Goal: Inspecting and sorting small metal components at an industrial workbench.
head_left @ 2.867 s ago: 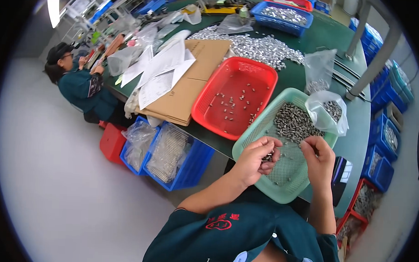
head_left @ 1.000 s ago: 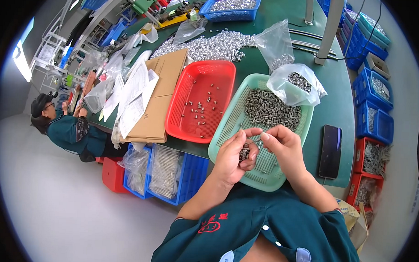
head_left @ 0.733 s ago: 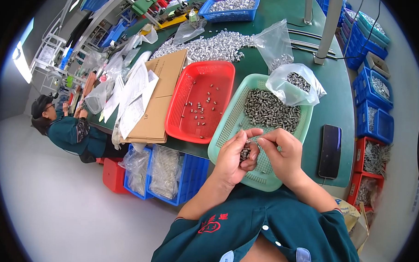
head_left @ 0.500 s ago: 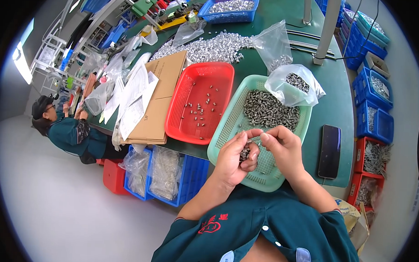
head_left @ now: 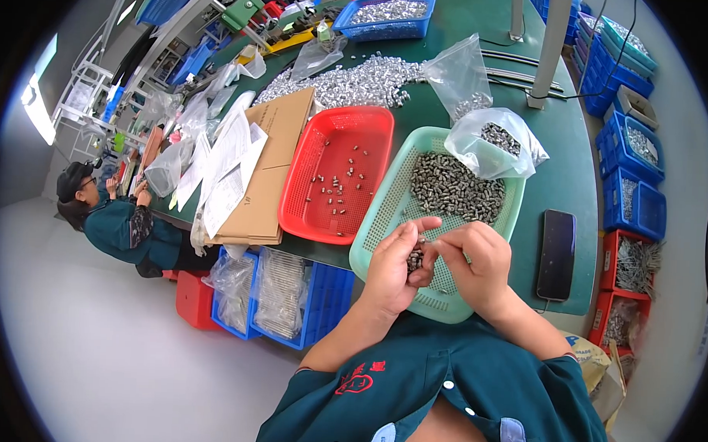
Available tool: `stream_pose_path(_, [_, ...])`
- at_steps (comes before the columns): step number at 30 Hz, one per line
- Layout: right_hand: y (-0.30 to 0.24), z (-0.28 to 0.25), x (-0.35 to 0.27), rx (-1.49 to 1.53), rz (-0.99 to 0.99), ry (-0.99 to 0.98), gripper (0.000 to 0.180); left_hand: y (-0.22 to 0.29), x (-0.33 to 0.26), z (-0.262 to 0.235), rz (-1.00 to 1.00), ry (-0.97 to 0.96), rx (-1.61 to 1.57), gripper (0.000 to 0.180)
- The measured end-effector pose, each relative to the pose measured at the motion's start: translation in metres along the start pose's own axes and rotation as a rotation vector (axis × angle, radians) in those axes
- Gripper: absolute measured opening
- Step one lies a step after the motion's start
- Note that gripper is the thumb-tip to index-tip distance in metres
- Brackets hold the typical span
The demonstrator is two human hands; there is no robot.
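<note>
Several small metal parts (head_left: 415, 260), too bunched to count, lie in the curled left hand (head_left: 393, 267), which grips them above the near end of one green basket (head_left: 392, 212). One right hand (head_left: 476, 266) is beside it, fingers bent in toward the parts; whether it pinches one, I cannot tell. One heap of similar dark parts (head_left: 456, 187), far too many to count, fills the basket's far half. Two clear bags hold more pieces: one open bag (head_left: 467, 149) over the basket's far right corner, one upright bag (head_left: 458, 69) beyond. One red basket (head_left: 338, 131), just left, has roughly twenty scattered parts. One black phone (head_left: 556, 255) lies to the right. One co-worker (head_left: 114, 222) sits far left.
</note>
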State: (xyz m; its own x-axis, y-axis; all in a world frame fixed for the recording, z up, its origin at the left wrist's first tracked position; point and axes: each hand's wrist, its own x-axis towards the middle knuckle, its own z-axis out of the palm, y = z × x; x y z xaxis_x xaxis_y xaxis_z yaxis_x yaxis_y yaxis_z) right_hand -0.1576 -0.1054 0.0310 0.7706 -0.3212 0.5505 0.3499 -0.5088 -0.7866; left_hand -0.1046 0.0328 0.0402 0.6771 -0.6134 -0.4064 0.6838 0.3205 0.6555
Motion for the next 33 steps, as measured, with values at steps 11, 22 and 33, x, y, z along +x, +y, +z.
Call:
stream_pose_path(11, [0.019,0.001,0.001,0.932,0.916,-0.151,0.015,0.002,0.003,-0.001,-0.036,-0.093,-0.020,0.045])
stream_pose_path(22, [0.018,-0.008,0.008,0.575,0.730,-0.077,0.016,-0.004,0.016,-0.024,-0.152,0.068,-0.276,0.017])
stream_pose_path(33, [0.011,-0.016,0.019,-0.307,-0.014,-0.017,0.013,-0.003,0.011,-0.020,-0.068,-0.008,-0.176,0.011])
